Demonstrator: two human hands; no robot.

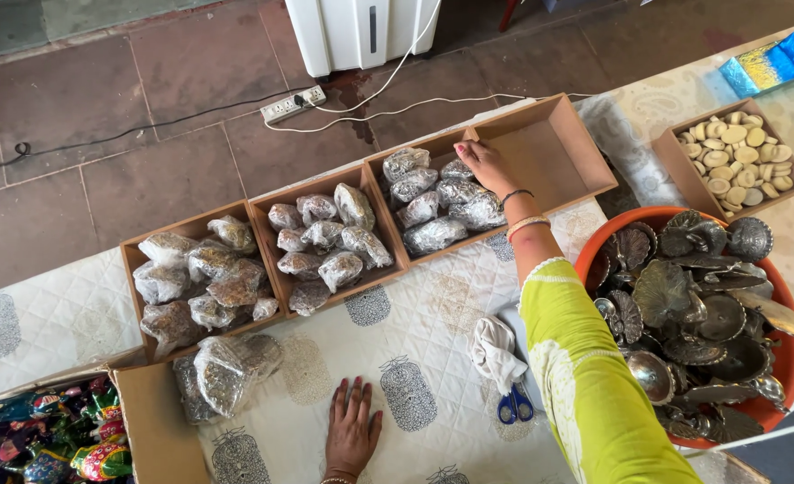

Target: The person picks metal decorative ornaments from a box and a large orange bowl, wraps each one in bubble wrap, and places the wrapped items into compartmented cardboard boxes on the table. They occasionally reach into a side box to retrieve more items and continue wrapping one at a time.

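The right hand, on a lime-green sleeve with bangles at the wrist, reaches away from the person across the worktop to the third box of a row of four brown cardboard boxes. Its fingers are loosely curled and rest on the topmost plastic-wrapped packet at the far right corner of that box; whether it grips the packet cannot be told. The row's long axis runs slantwise, rising from near left to far right. The first box and second box, to the left of the third, are filled with the same packets; the fourth box, just to the right, shows its bare bottom.

The left hand lies flat and open, palm down, on the pale printed cloth well nearer the person than the third box. Blue-handled scissors and a white rag lie beside the sleeve. An orange tub of silvery metal dishes sits right of them. Beyond the worktop is a reddish tiled floor with a power strip.
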